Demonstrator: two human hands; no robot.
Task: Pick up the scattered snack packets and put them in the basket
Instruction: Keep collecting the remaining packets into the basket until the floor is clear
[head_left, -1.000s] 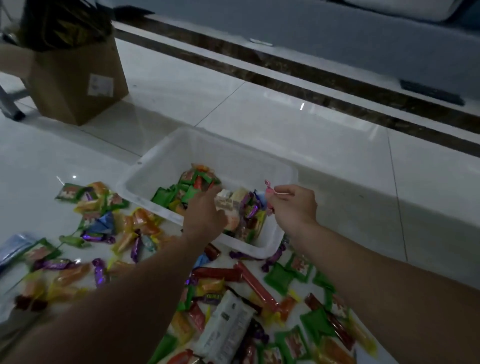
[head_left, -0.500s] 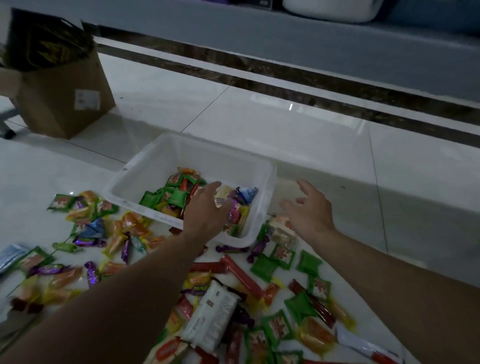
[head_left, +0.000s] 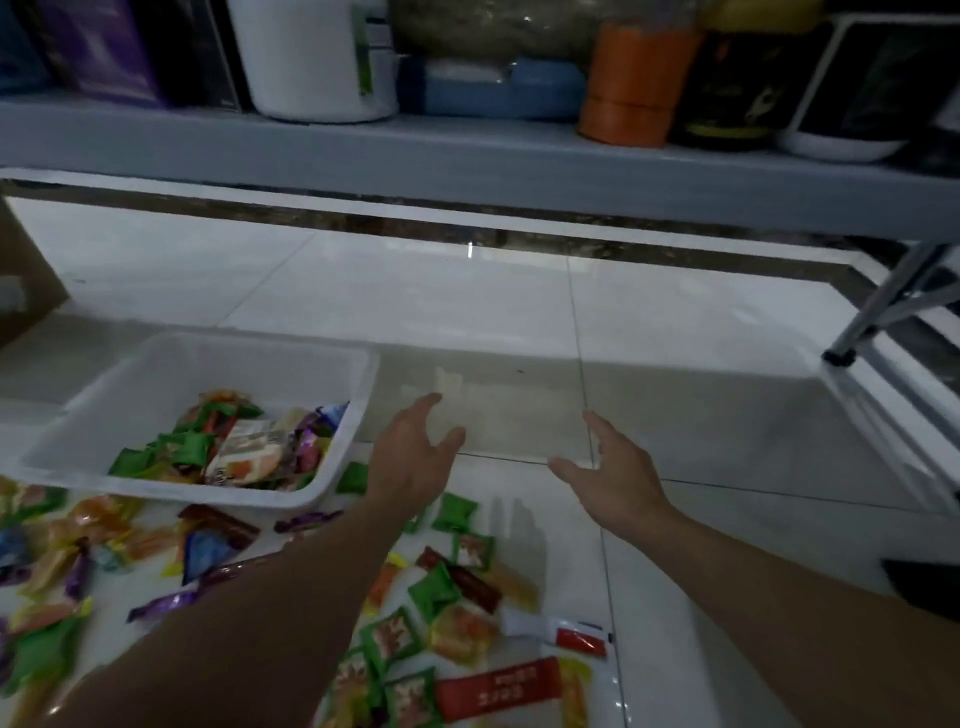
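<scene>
A white plastic basket (head_left: 358, 410) sits on the tiled floor at the left, holding a heap of green, orange and purple snack packets (head_left: 244, 452). More scattered snack packets (head_left: 447, 613) lie on the floor in front of it and to its left. My left hand (head_left: 415, 457) hovers just right of the basket's right wall, fingers spread and holding nothing. My right hand (head_left: 613, 473) hangs further right over bare tile, fingers also spread and empty. A red bar packet (head_left: 498, 686) lies near the bottom edge.
A grey low shelf (head_left: 467, 156) runs across the back with a white pot (head_left: 311, 62), an orange jar (head_left: 634, 88) and dark boxes on it. A metal leg (head_left: 872, 317) stands at the right. A cardboard box corner (head_left: 26, 275) shows at the left.
Both hands left the basket and opened; the right hand let go of the small packet it pinched. The view tilted up and swung right, bringing the shelf into sight.
</scene>
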